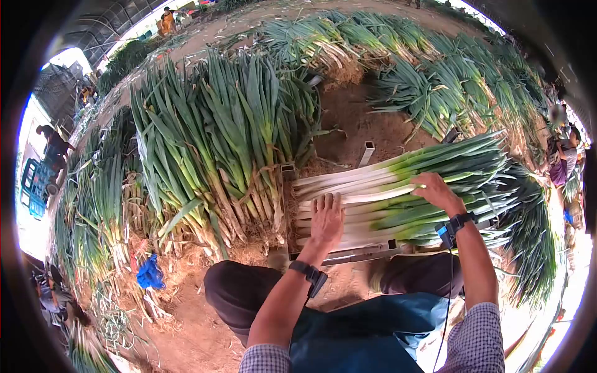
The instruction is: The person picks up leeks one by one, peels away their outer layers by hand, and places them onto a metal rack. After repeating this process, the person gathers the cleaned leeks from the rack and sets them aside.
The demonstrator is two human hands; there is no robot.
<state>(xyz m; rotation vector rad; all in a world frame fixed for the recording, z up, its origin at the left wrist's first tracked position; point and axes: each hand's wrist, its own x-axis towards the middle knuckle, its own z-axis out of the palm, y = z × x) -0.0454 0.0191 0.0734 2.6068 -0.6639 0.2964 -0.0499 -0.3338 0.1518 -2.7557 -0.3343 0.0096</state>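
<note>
Cleaned leeks (348,186) lie side by side in a metal frame (364,253) in front of me, their white ends to the left and green leaves to the right. My left hand (328,219) rests flat on the white stalks, fingers stretched out, near their left ends. Farther right, my right hand (436,191) has its fingers closed around one leek (388,194) on top of the layer, where white turns green. Its leaves mix with the others beyond the hand.
Uncleaned leeks (217,143) with dry roots stand piled left of the frame. More leek bundles (435,93) lie behind it on the soil. A blue bag (149,272) sits at lower left. Other people (55,149) and a blue crate (36,183) are at the far left.
</note>
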